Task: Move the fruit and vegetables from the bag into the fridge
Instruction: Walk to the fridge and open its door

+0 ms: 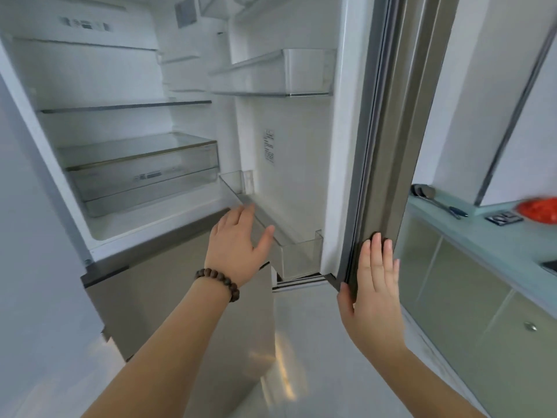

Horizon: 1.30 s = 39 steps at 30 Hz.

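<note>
The fridge [99, 164] stands open in front of me, its white inside bare of food, with a glass shelf [126, 106] and a clear drawer [144, 173]. Its door [388, 140] is swung out to the right. My right hand [375, 285] lies flat with straight fingers against the door's edge, thumb on the inner side. My left hand [236, 245], a bead bracelet on the wrist, reaches with relaxed fingers toward the lowest door bin [298, 251] and holds nothing. A red bag [539, 209] shows at the far right on the counter; no fruit or vegetables can be made out.
A pale green counter [482, 233] runs along the right, with a dark spoon [434, 197], a small packet [503, 218] and cabinet doors [470, 303] below. An upper door bin [274, 73] hangs on the door. The closed lower fridge door [180, 285] is under my left arm.
</note>
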Motion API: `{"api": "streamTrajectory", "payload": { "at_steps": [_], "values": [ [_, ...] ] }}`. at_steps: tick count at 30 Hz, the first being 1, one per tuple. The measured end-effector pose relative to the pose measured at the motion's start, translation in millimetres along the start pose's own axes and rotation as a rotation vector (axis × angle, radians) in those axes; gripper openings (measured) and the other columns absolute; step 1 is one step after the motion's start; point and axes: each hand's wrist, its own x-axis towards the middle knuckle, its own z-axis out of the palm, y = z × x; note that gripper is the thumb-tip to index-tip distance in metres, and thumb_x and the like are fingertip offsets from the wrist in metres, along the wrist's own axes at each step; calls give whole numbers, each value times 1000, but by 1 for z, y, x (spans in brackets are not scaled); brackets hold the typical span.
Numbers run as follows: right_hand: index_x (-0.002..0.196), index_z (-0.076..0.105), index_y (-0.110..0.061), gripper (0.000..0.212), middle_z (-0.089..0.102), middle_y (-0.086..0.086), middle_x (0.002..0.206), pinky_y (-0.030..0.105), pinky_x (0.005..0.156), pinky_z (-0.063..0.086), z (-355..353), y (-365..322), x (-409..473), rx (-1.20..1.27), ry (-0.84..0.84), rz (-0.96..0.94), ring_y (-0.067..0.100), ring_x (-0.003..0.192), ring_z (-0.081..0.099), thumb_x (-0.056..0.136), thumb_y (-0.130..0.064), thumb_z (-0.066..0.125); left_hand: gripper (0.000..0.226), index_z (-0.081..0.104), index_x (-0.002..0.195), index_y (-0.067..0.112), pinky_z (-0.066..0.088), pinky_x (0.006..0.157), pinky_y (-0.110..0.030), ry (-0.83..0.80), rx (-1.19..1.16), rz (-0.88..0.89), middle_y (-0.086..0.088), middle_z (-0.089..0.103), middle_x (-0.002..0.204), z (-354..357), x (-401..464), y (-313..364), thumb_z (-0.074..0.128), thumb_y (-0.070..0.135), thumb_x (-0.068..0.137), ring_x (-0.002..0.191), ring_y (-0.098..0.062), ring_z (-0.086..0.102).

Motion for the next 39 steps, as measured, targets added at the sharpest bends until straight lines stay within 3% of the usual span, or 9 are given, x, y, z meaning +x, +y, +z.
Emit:
{"api": "streamTrajectory", "payload": {
  "at_steps": [5, 11, 16, 22, 27, 35, 39],
  "values": [
    [149, 6, -8, 74, -5, -5, 157, 30, 119, 2, -7, 18, 22, 256, 7, 196, 6, 144, -13, 90, -10, 51, 84, 35, 143, 18, 24, 114, -37, -79, -60, 137, -4, 37, 148, 33, 9, 30, 14, 68, 79, 137, -20, 31],
    [150, 1, -16, 77, -3, -7, 158, 21, 114, 8, -10, 45, 53, 461, 8, 427, 8, 145, 1, 90, -5, 48, 82, 34, 143, 17, 18, 116, -34, -89, -63, 207, -2, 37, 149, 64, 27, 55, 16, 69, 83, 140, -18, 27],
    [150, -1, -17, 77, -2, -7, 159, 23, 114, 11, -4, 82, 86, 522, 8, 513, 10, 145, 5, 90, -6, 47, 63, 31, 145, 22, 11, 117, -35, -95, -66, 222, 2, 26, 155, 91, 40, 80, 35, 56, 93, 145, -13, 16],
    [150, 2, -25, 75, 16, -6, 157, 32, 112, 24, 0, 132, 126, 598, -42, 620, 19, 142, 21, 91, -12, 46, 70, 19, 149, 26, 13, 117, -43, -173, -24, 215, 6, 15, 158, 117, 65, 112, 28, 62, 91, 146, -12, 7],
    [150, 5, -26, 72, 24, -4, 154, 26, 102, 27, 3, 162, 157, 640, -97, 682, 22, 139, 29, 91, -12, 45, 72, 13, 151, 26, 15, 116, -47, -244, 6, 189, 6, 11, 159, 130, 84, 137, 27, 62, 90, 146, -14, 4],
    [150, 7, -27, 74, 24, -2, 155, 33, 108, 28, 12, 187, 181, 688, -121, 717, 21, 140, 27, 90, -14, 49, 69, 13, 151, 25, 18, 114, -47, -260, 37, 191, 5, 12, 159, 144, 103, 153, 27, 58, 92, 146, -15, 6],
    [150, 6, -26, 72, 26, -4, 153, 23, 92, 33, 16, 192, 186, 658, -122, 715, 23, 137, 32, 92, -14, 47, 68, 9, 151, 25, 13, 116, -45, -248, 10, 203, 5, 7, 159, 152, 102, 151, 28, 55, 93, 146, -15, 2]
  ]
}}
